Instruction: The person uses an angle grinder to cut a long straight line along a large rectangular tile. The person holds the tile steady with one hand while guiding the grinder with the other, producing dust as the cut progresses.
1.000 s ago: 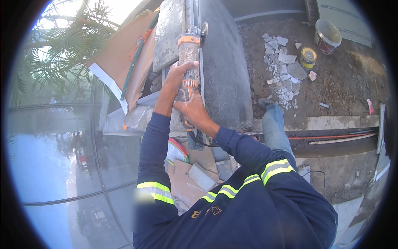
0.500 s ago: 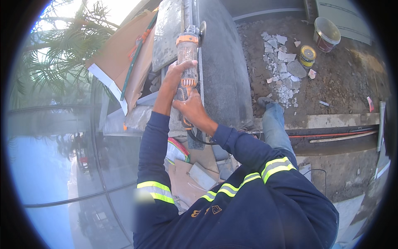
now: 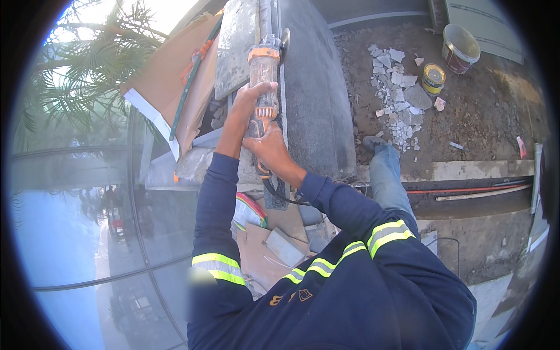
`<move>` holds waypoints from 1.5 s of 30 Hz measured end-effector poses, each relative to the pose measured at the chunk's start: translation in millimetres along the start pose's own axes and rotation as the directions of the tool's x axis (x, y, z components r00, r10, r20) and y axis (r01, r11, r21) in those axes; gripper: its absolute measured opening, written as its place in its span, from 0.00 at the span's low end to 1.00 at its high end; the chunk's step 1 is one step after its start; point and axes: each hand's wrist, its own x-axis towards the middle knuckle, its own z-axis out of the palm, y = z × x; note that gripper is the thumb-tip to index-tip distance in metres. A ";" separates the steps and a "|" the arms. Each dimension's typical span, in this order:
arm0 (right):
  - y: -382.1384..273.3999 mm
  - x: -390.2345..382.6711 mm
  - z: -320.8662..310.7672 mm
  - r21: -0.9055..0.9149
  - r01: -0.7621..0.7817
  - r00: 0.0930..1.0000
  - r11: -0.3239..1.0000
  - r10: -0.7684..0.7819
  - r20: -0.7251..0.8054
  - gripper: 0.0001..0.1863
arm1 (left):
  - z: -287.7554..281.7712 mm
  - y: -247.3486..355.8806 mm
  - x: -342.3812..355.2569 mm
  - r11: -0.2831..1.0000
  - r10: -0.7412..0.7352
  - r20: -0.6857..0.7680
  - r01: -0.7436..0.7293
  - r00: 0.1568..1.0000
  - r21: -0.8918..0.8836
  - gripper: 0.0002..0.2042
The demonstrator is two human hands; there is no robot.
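Observation:
Both my hands are wrapped round a dusty orange and grey angle grinder point(image 3: 265, 70). My left hand point(image 3: 248, 105) grips its body nearer the head, while my right hand point(image 3: 271, 147) holds the rear handle. At the far end the round disc point(image 3: 284, 46) stands on edge, over the seam beside a dark grey stone slab point(image 3: 312, 87); I cannot tell whether it touches. A black power cord point(image 3: 277, 195) hangs from the back of the tool. Left of the grinder lies a lighter, speckled slab point(image 3: 236, 52).
On the dirt at right are broken tile pieces point(image 3: 396, 96), a yellow can point(image 3: 433, 79) and a white bucket point(image 3: 461, 49). A cardboard sheet point(image 3: 169, 76) with a green-edged bar point(image 3: 189, 93) leans at left. Glass panels point(image 3: 76, 233) run along the left. Tile scraps point(image 3: 286, 248) lie close to me.
The grinder and both hands hold almost the same place. Only the cord below the handle has shifted slightly.

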 end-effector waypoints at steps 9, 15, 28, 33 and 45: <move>7.6 -9.9 3.5 0.026 0.007 1.000 1.000 -0.007 0.002 0.28 | 3.1 -1.6 -13.9 0.999 0.026 -0.032 -0.025 0.999 0.025 0.26; 6.8 -15.4 5.3 0.031 -0.014 1.000 0.999 0.014 -0.014 0.27 | -0.9 -4.6 -15.0 1.000 0.013 -0.014 -0.013 1.000 0.028 0.31; -2.5 -12.7 2.9 -0.005 -0.049 0.998 0.999 0.049 -0.032 0.33 | 1.1 -4.0 -11.1 0.999 0.040 -0.015 -0.040 0.999 0.004 0.30; -22.3 -26.3 -2.5 -0.051 -0.013 0.999 0.999 0.011 -0.039 0.35 | 11.8 6.2 -23.2 0.990 0.140 -0.018 -0.141 0.990 -0.014 0.28; -22.2 -35.5 -89.6 -0.565 0.010 0.978 0.825 0.109 0.177 0.37 | -2.8 3.1 -131.6 0.910 0.153 -0.268 -0.241 0.951 -0.336 0.27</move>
